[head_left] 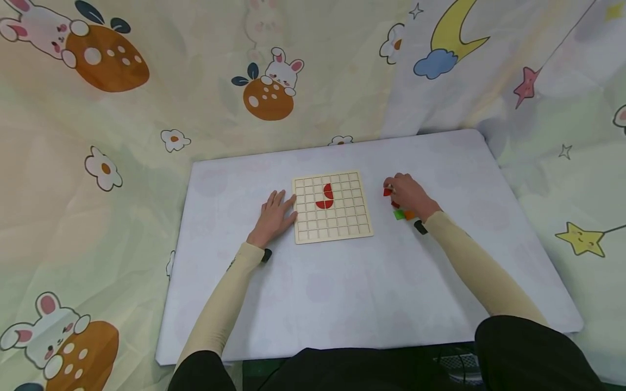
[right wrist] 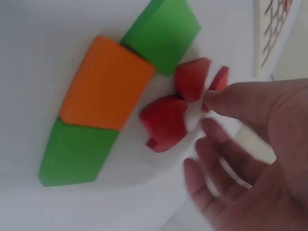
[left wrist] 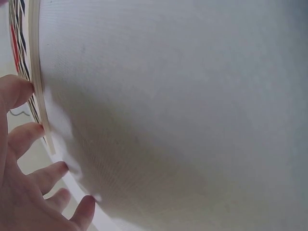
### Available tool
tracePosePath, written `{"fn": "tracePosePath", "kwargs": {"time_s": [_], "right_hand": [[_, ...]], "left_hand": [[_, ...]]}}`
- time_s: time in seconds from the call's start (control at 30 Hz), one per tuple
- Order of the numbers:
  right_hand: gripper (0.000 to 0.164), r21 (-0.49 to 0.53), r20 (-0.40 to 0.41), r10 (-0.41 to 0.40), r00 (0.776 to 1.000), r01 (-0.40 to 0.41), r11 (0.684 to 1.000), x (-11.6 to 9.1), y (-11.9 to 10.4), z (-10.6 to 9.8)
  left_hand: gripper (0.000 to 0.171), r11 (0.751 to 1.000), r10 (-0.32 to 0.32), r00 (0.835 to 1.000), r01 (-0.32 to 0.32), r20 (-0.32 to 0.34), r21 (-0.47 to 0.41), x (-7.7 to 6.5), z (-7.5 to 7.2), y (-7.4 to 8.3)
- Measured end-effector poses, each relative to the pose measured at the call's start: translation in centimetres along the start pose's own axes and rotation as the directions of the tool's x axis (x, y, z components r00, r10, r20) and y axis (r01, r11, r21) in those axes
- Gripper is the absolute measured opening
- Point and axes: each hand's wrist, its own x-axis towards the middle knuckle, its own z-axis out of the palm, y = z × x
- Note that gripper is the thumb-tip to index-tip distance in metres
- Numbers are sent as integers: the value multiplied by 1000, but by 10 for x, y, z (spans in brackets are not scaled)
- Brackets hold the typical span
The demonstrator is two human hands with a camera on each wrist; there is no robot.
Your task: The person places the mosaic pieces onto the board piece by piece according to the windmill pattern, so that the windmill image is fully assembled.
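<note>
A square wooden grid board lies on the white table, with red curved pieces near its middle. My left hand rests at the board's left edge, fingers spread; in the left wrist view its thumb and a finger touch the board's rim. To the right of the board, my right hand pinches a small red piece between thumb and forefinger, the other fingers loosely bent. Just beside those fingertips lie more red pieces on the table. The pinched piece is partly hidden by the thumb.
An orange block and green blocks lie in a row by the right wrist. The white table reaches close to the person's body at the front. Cartoon-printed cloth hangs behind and around it.
</note>
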Motion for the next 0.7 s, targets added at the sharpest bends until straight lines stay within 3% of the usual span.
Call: {"fn": "tracePosePath", "kwargs": {"time_s": [0.2, 0.5, 0.7], "right_hand": [[41, -28, -37, 97, 995, -98, 995, -4, -5, 3], [29, -34, -60, 75, 995, -77, 996, 0, -9, 6], [33, 20, -44, 112, 993, -111, 994, 0, -13, 9]], "left_hand": [[59, 1000, 6, 1000, -6, 1, -10, 0, 1, 0], [59, 1000, -5, 1000, 5, 6, -5, 1, 1, 0], [59, 1000, -8, 1000, 8, 6, -8, 1, 1, -1]]}}
